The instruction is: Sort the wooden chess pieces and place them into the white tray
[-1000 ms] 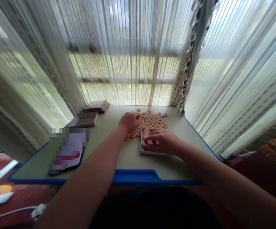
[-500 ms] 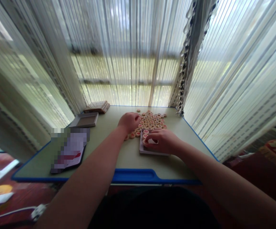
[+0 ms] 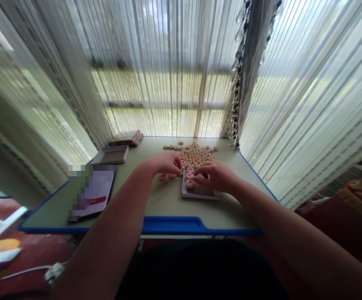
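Left hand (image 3: 167, 162) pinches game piece (image 3: 178, 173) left of box (image 3: 202, 196); right hand (image 3: 217, 176) over box, can't tell its grip.

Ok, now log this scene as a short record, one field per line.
Table: pale top, blue edge
Box: shallow, open; three red-marked discs in a column along its left side
Left hand: fingertips at a disc just left of the box; grip unclear
Right hand: over the box, fingertips close to its discs
Other discs: clustered mostly beyond the box
Left side: tablet, partly pixelated; second shallow tray beyond it
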Action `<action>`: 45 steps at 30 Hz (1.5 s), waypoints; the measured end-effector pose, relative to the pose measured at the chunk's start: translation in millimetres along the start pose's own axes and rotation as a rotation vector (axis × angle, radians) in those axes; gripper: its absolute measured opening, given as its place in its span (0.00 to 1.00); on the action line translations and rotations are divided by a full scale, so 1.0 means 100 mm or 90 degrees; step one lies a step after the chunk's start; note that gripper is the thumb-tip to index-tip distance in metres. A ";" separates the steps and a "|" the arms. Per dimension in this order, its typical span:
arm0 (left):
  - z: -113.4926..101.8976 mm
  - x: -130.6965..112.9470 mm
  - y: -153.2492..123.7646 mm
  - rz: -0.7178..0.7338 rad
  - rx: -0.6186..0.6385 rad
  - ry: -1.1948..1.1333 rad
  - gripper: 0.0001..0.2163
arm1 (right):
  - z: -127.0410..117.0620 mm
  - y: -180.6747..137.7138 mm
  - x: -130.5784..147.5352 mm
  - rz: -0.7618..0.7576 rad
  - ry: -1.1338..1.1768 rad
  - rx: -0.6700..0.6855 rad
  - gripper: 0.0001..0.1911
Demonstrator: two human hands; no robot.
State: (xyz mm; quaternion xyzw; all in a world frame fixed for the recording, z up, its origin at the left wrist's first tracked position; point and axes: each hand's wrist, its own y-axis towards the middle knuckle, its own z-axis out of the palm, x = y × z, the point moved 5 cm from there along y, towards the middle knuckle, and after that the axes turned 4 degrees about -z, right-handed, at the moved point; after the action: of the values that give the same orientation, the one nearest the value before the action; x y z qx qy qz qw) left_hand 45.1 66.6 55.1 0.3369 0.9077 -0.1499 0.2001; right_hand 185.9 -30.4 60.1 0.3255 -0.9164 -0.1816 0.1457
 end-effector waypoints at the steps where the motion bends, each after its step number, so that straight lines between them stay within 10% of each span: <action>1: 0.01 0.01 -0.01 0.001 0.010 -0.008 0.11 | 0.00 0.00 -0.03 0.011 0.004 -0.005 0.15; 33: 0.08 -0.02 0.04 -0.008 -0.101 0.123 0.05 | 0.10 0.01 -0.52 0.104 -0.034 -0.014 0.09; 45: -0.10 -0.26 -0.07 0.082 -0.306 -0.005 0.13 | -0.02 0.04 -0.41 0.068 -0.065 -0.105 0.10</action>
State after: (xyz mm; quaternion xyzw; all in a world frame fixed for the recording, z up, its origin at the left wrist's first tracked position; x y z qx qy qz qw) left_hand 56.4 51.2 76.6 0.3364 0.8931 0.0819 0.2871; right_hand 215.1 -2.1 57.6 0.2532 -0.9207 -0.2647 0.1345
